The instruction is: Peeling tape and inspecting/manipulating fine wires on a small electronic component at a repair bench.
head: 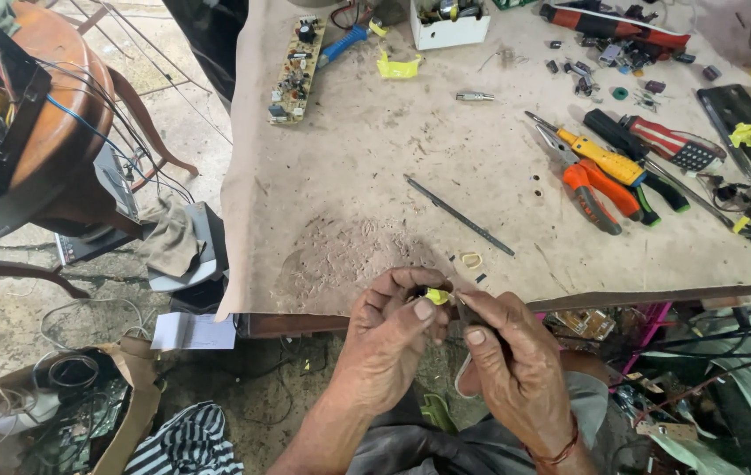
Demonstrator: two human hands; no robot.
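My left hand [388,339] pinches a small yellow part [437,296] between thumb and fingers, just off the near edge of the workbench [375,176]. My right hand [516,365] grips a thin dark tool [470,315] whose tip meets the yellow part. Both hands are close together, below the bench edge. A small yellowish ring-shaped piece [470,259] and a tiny dark bit lie on the bench just above my hands.
On the bench lie a thin metal rod [459,215], orange-handled pliers [600,189], a yellow screwdriver [600,157], a red-striped screwdriver [674,143], a circuit board [296,70], a white box [450,26] and yellow tape scraps. A wooden stool with wires stands at left.
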